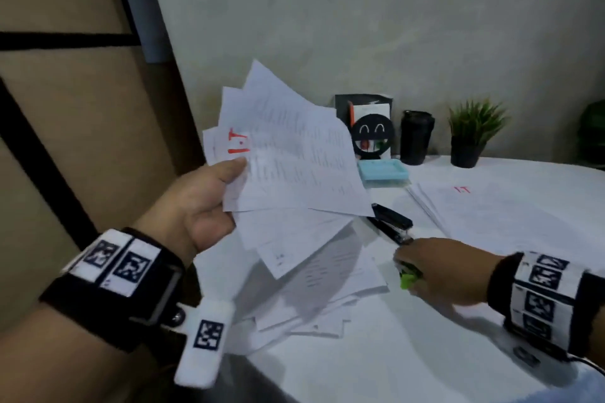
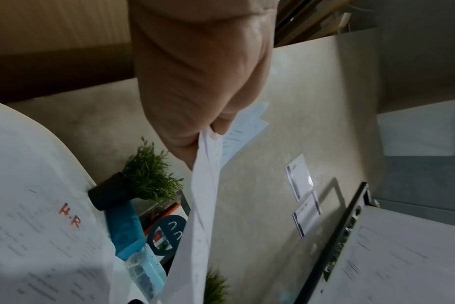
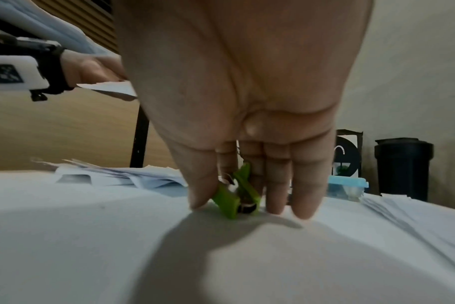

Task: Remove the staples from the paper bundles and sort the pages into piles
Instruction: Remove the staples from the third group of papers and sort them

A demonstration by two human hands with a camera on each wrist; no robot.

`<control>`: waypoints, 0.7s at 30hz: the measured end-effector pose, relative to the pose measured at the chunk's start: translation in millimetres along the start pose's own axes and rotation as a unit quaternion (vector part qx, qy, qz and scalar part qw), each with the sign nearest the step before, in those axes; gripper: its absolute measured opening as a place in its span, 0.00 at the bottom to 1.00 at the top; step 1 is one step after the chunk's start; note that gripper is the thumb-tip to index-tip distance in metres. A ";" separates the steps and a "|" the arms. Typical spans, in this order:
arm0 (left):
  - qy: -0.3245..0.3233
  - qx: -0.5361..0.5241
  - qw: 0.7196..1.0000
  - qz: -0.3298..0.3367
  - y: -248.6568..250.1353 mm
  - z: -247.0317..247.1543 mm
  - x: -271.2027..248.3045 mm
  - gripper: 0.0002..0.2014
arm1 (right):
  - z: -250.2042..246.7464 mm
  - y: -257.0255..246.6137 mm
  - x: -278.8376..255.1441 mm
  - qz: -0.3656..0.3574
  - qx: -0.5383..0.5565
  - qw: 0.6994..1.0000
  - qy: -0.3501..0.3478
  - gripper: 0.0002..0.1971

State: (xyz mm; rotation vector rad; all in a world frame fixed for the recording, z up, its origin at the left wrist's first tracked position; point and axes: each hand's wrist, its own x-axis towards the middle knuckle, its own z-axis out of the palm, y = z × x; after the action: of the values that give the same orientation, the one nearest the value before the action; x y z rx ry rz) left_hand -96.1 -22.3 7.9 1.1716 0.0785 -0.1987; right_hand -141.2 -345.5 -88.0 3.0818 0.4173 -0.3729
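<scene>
My left hand (image 1: pixel 226 193) holds a fanned bundle of printed pages (image 1: pixel 294 160) up above the table, thumb on top; one page bears a red "I.T" mark. In the left wrist view the left hand (image 2: pixel 205 131) pinches the bundle (image 2: pixel 203 185) at its edge. My right hand (image 1: pixel 422 267) is down on the white table, thumb and fingers around a green staple remover (image 1: pixel 408 279). The right wrist view shows the staple remover (image 3: pixel 234 197) between thumb and fingertips (image 3: pixel 275 205), which touch the table.
A loose heap of pages (image 1: pixel 314 275) lies under the raised bundle. A black stapler (image 1: pixel 391 222) lies beside it. A flat pile marked "I.T" (image 1: pixel 491 209) is at the right. At the back stand a blue box (image 1: pixel 383 170), black cup (image 1: pixel 417 137) and potted plant (image 1: pixel 471 131).
</scene>
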 end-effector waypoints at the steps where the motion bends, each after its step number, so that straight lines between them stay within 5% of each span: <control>1: -0.003 -0.005 1.000 0.009 -1.4 3.4 -2.1 0.14 | -2.8 3.2 -0.4 0.006 0.001 1.000 0.005 0.07; 5: -0.014 -0.016 0.998 0.064 -3.2 8.7 -9.2 0.13 | -44.7 14.3 -13.8 0.056 0.133 0.982 0.119 0.10; 8: -0.017 -0.002 0.994 0.104 -6.3 12.8 -11.0 0.13 | -81.2 1.8 -31.1 0.020 0.366 0.896 0.250 0.17; 11: -0.034 0.007 0.991 0.130 -10.6 30.2 -12.9 0.14 | -105.9 -36.1 -44.3 -0.075 0.488 0.824 0.278 0.29; 16: -0.076 0.041 0.980 0.178 -15.5 62.9 -25.0 0.13 | -114.1 -87.4 -35.3 -0.086 0.347 0.850 0.386 0.22; 21: -0.089 0.023 0.969 0.228 -19.4 70.5 -33.2 0.16 | -107.2 -103.3 -27.9 -0.071 0.244 0.849 0.463 0.26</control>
State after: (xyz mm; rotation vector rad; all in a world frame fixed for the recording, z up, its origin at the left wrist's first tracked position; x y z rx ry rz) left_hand -135.4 -90.7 23.1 1.1819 -0.3543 0.1030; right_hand -169.6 -248.8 25.0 3.4877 0.6168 1.2713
